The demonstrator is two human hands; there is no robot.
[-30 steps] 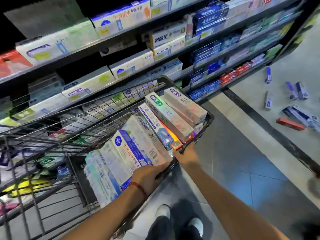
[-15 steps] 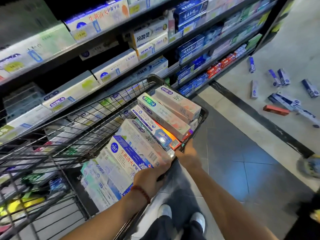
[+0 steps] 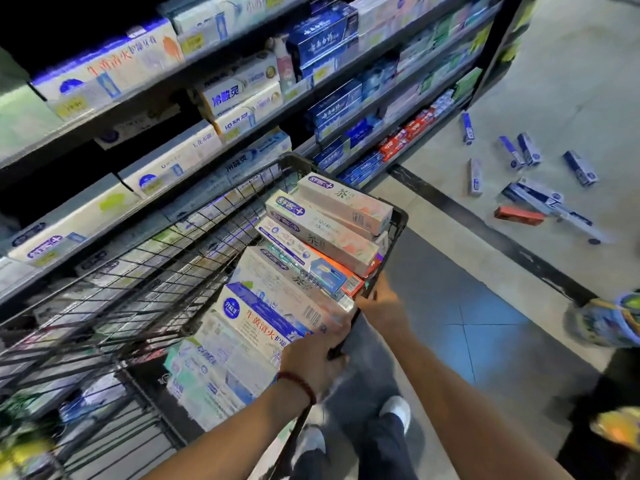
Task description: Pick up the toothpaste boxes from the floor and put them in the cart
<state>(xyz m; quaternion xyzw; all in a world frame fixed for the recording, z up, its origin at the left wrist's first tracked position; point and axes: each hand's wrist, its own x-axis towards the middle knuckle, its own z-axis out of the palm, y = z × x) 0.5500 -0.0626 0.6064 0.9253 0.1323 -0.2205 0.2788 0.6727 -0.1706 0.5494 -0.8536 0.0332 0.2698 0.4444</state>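
Note:
A black wire cart [image 3: 145, 271] stands in front of me, its seat section piled with toothpaste boxes [image 3: 322, 233]. My left hand [image 3: 311, 358] grips the cart's handle bar at its near end. Further along the same bar, my right hand [image 3: 381, 306] grips it beside the stacked boxes. Several more toothpaste boxes [image 3: 540, 195] lie scattered on the light floor at the upper right, among them a red one [image 3: 517, 216] and blue-and-white ones [image 3: 580, 168].
Shelves [image 3: 242, 109] full of toothpaste boxes run along the left of the aisle. My feet [image 3: 394, 410] stand on dark tiles behind the cart. A dark floor strip [image 3: 485, 230] separates dark tiles from light floor. A colourful object [image 3: 606, 320] sits at the right edge.
The cart and I have moved forward along the aisle; the scattered boxes on the floor appear closer. Both hands keep their hold on the handle.

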